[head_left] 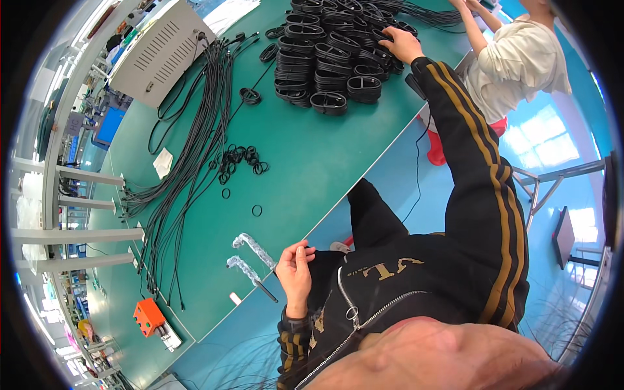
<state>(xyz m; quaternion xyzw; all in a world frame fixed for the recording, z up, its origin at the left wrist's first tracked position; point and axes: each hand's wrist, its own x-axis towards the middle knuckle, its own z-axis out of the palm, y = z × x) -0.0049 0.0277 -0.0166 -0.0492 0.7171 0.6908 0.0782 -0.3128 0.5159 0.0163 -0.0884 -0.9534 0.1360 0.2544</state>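
At the far side of the green table, my right hand (404,45) reaches into a tall pile of coiled black cables (325,58). Its thumb and fingers close on a coiled cable at the pile's right side, which the hand partly hides. My left hand (294,276) is by the near table edge, fingers bent and pressed together; anything between them is too small to make out. Loose black bands (240,161) lie in a cluster mid-table, with a single band (257,210) nearer to me. One coiled cable (249,96) sits apart, left of the pile.
A long bundle of loose black cables (201,140) runs along the table's left side, beside a grey vented metal box (159,52). Plastic-wrapped rods (250,250) jut near my left hand. An orange device (149,317) stands at the near left corner. Another person (520,58) works at the far right.
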